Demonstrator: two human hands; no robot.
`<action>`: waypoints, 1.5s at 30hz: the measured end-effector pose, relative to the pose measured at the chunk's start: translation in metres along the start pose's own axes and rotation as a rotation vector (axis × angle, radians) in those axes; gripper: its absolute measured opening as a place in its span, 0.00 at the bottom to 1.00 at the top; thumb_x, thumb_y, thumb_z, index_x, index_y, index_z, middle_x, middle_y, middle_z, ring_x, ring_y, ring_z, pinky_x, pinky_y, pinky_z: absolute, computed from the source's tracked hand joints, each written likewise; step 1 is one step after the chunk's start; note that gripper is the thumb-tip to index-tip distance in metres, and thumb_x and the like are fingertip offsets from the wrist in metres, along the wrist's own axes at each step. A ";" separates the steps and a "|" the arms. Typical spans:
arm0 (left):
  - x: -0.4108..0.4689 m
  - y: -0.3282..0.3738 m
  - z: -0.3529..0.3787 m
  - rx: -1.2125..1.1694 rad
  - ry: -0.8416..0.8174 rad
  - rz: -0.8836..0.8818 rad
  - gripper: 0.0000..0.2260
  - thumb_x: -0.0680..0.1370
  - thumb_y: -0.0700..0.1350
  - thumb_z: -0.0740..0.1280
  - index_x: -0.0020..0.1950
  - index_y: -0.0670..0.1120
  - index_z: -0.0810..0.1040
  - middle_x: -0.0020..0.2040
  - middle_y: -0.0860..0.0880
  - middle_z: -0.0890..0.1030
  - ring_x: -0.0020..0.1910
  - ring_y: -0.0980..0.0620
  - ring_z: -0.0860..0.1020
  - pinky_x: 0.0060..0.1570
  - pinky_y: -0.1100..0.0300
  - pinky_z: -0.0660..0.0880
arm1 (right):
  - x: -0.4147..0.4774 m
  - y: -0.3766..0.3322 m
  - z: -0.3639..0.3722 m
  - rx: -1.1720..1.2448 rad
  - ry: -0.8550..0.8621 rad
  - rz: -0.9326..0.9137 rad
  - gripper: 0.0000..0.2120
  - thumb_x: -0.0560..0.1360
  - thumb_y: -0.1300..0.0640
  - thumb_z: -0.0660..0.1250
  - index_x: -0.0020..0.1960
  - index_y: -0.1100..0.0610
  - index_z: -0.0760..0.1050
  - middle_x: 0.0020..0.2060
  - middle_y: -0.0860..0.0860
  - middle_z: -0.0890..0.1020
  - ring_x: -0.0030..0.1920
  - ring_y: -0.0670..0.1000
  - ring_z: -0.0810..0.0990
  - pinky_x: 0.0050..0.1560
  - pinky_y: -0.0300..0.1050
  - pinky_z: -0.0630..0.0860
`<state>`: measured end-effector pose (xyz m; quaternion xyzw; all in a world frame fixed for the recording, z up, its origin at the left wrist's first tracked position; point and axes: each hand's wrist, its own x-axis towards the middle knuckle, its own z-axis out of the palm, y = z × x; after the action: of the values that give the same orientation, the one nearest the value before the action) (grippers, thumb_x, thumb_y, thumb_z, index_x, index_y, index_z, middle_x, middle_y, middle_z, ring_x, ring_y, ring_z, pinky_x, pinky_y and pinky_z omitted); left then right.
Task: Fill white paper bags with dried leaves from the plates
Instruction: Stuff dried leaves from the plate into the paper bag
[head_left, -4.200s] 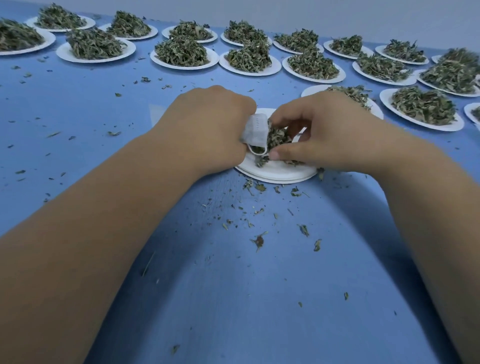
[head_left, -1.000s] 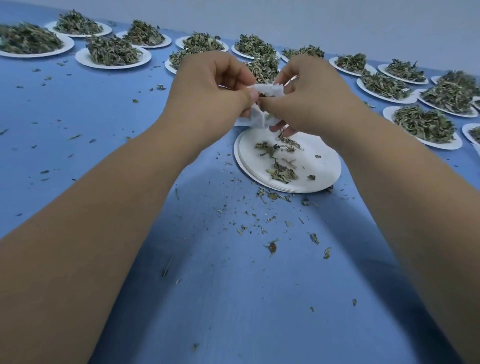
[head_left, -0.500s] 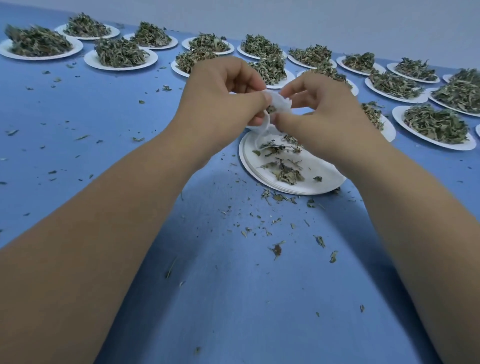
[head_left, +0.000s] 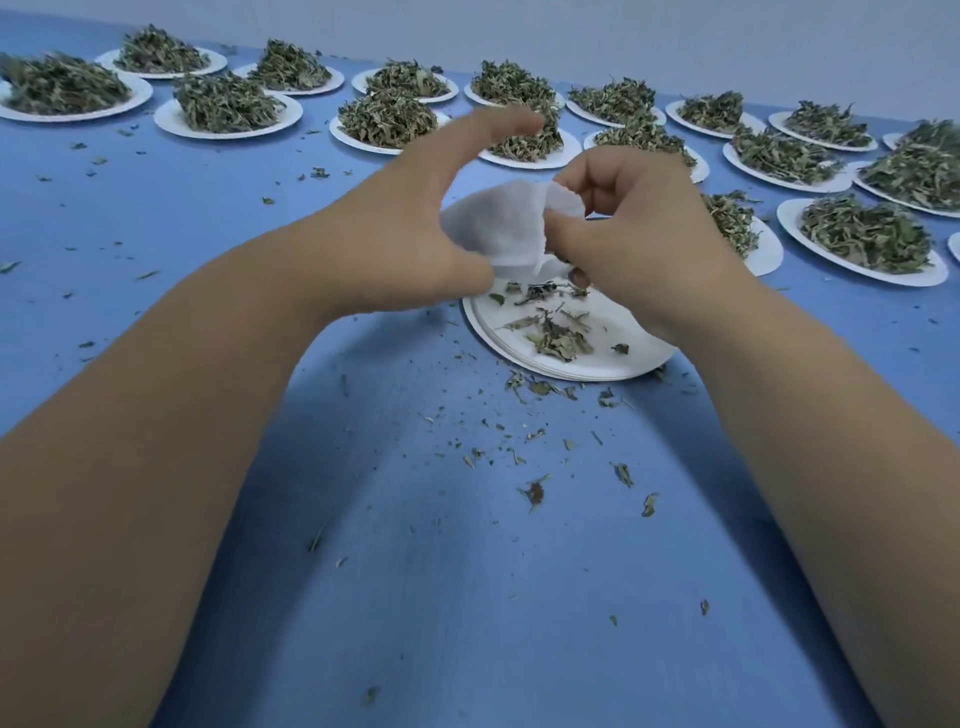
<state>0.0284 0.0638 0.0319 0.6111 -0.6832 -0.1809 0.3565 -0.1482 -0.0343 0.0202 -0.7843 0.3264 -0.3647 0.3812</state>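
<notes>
Right hand (head_left: 639, 234) pinches crumpled white paper bag (head_left: 493, 228); left hand (head_left: 410, 234), fingers spread, seemingly cradles it

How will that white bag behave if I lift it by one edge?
Probably floppy: the white bag creases where the right hand pinches it. Likely light, since it looks thin. It may spill, like the leaves on the plate.

Soft, even light; faint arm shadows on the table (head_left: 467, 597); bowed edges; left hand (head_left: 410, 223) slightly blurred.
</notes>
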 end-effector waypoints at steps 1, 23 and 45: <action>0.000 -0.003 0.003 0.031 -0.049 -0.014 0.38 0.71 0.40 0.70 0.74 0.67 0.63 0.72 0.61 0.67 0.58 0.65 0.74 0.49 0.69 0.73 | -0.001 -0.001 0.002 0.027 -0.010 0.006 0.07 0.73 0.59 0.76 0.41 0.55 0.78 0.31 0.53 0.81 0.28 0.50 0.76 0.29 0.44 0.75; 0.015 -0.026 0.023 0.440 0.323 -0.083 0.09 0.72 0.49 0.68 0.45 0.48 0.70 0.40 0.48 0.75 0.41 0.42 0.74 0.35 0.53 0.69 | -0.004 0.006 -0.014 -0.633 -0.251 -0.104 0.18 0.83 0.40 0.57 0.66 0.48 0.75 0.52 0.39 0.76 0.50 0.40 0.71 0.48 0.32 0.66; 0.016 -0.027 0.033 0.452 0.224 -0.101 0.16 0.73 0.49 0.68 0.38 0.51 0.60 0.36 0.50 0.69 0.42 0.41 0.71 0.36 0.54 0.63 | -0.050 0.013 -0.007 -0.690 -0.405 -0.423 0.20 0.81 0.37 0.60 0.58 0.53 0.76 0.51 0.45 0.78 0.54 0.49 0.74 0.58 0.48 0.72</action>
<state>0.0243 0.0371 -0.0047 0.7247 -0.6312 0.0278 0.2750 -0.1830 -0.0042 -0.0040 -0.9705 0.1802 -0.1435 0.0709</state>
